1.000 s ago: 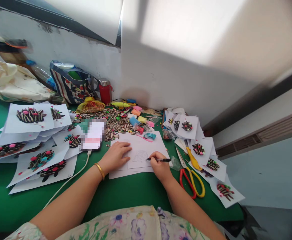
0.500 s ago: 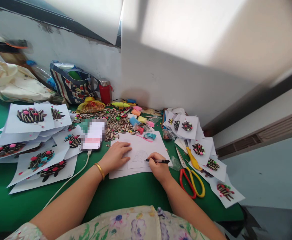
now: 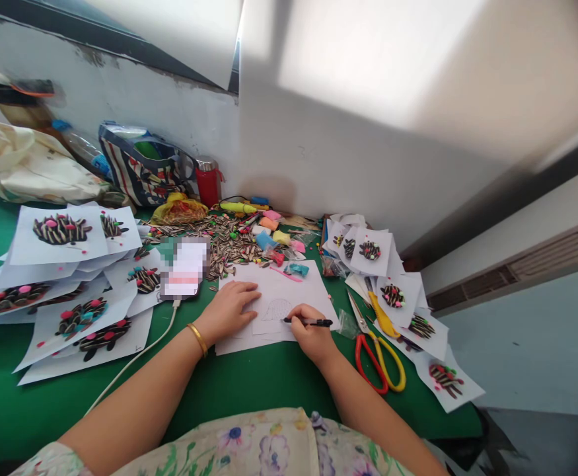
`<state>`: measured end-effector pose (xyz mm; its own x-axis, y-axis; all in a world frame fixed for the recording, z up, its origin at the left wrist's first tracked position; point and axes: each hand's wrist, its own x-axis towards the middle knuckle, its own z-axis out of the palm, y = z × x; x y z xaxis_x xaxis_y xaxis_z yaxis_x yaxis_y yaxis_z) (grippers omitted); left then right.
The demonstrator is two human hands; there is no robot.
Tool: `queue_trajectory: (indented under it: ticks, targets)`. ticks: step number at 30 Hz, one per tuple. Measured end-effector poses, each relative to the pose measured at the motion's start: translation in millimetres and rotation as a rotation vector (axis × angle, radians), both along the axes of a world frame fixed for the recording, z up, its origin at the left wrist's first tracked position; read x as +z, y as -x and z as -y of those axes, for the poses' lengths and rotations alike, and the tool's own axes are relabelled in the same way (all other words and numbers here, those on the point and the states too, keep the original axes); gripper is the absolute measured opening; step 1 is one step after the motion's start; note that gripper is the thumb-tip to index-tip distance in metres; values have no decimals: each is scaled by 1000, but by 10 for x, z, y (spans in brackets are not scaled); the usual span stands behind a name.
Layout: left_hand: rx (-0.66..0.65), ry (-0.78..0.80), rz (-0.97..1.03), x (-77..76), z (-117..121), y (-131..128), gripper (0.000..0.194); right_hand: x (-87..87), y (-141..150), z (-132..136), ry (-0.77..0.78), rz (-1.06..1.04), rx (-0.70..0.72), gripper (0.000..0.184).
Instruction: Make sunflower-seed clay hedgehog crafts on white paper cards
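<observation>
My left hand point(image 3: 232, 309) lies flat on white paper with its fingers spread, the fingertips by the left edge of a small sheet point(image 3: 263, 326). On that sheet is a faint pen outline of a rounded, dotted hedgehog-like shape point(image 3: 277, 309). A black pen point(image 3: 318, 322) is gripped in my right hand point(image 3: 311, 330), its tip on the sheet at the lower right of the drawing. Larger white sheets point(image 3: 313, 281) lie underneath. A strip of pink clay and a blue packet point(image 3: 297, 270) rest on their upper part.
Sunflower seeds point(image 3: 224, 241) and coloured clay lumps point(image 3: 267, 239) are heaped behind the paper. Scissors point(image 3: 378, 360) and a yellow cutter point(image 3: 382, 311) lie at right. Seed-decorated cards are piled left point(image 3: 71, 264) and right point(image 3: 392, 281). A phone point(image 3: 184, 268) with a white cable lies left.
My right hand and the pen have shifted slightly left along the lower part of the drawing. My left hand stays in place.
</observation>
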<state>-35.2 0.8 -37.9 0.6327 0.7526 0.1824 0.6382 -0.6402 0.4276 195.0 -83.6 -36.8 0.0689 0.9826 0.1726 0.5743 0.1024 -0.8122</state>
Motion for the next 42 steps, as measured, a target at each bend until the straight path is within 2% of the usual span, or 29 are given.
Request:
queue_trajectory:
  ticks: [8,16,22,27,33,37,42]
  targets:
    - [-3,2,19,-2,4,3,43,15,12,12,-26,-22,-3,16]
    - [2,9,42,-13,0,7,42,3,-35,-28,-26,-37,-90,17]
    - [0,3,22,-1,4,5,43,-12,-117,-75,-153,1,-115,21]
    - [3,9,32,9,9,3,42,-4,-277,-106,-241,224,-84,30]
    - [2,-11,21,-3,14,9,42,-18,-465,-142,-77,631,-205,48]
    - [6,-32,6,-7,25,-1,41,-55,-477,-176,8,700,-269,48]
    - [42,-47,4,-21,38,-22,40,-68,-451,-177,-20,685,-272,48]
